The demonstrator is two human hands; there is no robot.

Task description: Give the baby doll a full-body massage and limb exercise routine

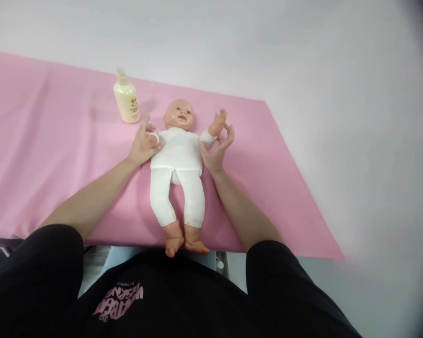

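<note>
At doll's (177, 148) sides, head view: we cup its arms, left hand (138, 149) and right hand (214, 160) loosely spread, thumbs by torso. Doll lies face-up on pink cloth (267, 173), bottle (127, 103) near its head. Moving arms would call for light support.

The baby doll (177, 149) has a bald, glossy head and bare, skin-toned hands and feet. It wears a long-sleeved white top and white trousers, with a small yellowish mark at the cuff of its left leg. It lies face up on the pink-covered table (73, 141), head toward the far side, its open-mouthed smile showing. Its left arm reaches out from the shoulder, hand raised; its right arm lies out beside the torso, the hand partly hidden. The legs are slightly parted and bowed, and the feet extend past the near edge.
</note>
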